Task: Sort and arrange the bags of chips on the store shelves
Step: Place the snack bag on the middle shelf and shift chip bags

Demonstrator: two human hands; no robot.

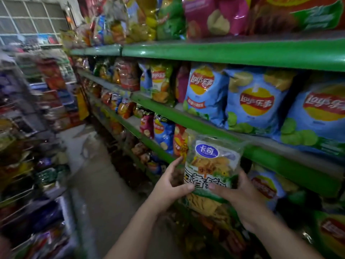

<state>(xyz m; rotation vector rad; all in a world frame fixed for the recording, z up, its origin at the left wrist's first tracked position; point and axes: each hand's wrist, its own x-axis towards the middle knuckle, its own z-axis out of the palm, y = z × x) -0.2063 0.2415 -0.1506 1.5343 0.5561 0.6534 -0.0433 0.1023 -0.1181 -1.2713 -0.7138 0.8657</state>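
I hold a green and white bag of chips (212,165) upright with both hands, in front of the edge of a green shelf (291,163). My left hand (170,186) grips its lower left side, thumb across the front. My right hand (240,199) grips its lower right side. On the shelf just above stand three light blue chip bags (253,101) in a row. Smaller blue, red and orange bags (164,135) stand on the lower shelf left of the held bag.
Green shelves (224,53) full of snack bags run along the right into the distance. Another rack of packets (28,146) lines the left, blurred. A narrow grey floor aisle (100,184) lies between them. A pink bag (214,17) sits on the top shelf.
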